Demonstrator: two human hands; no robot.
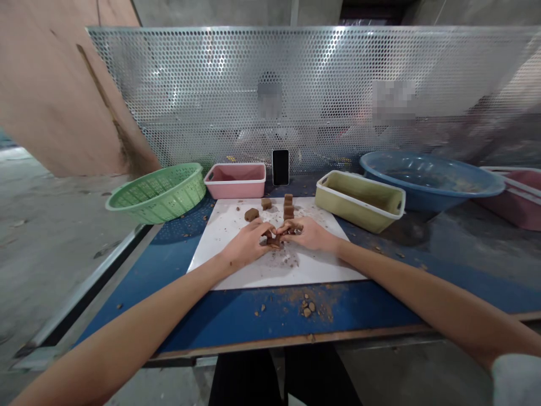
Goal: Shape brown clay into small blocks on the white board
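My left hand (250,243) and my right hand (308,233) meet over a white board (236,270). Between their fingertips is a small brown clay piece (274,241), pinched from both sides; the fingers partly cover it, so its full shape is hidden. Just beyond my right hand stands a notched brown clay piece (288,206), or a short row of such pieces. Two more small clay blocks lie on the board past my left hand: a rounded clay block (251,214) and a smaller clay block (266,203). Brown smears and crumbs mark the board.
Behind the board are a pink basket (235,189), an upright phone (280,167) and a yellow-green basket (359,206). A green colander (163,194) is at left, a blue basin (431,175) at right. Clay lumps (308,308) lie near the blue table's (203,321) front edge. Perforated metal (236,73) rises behind.
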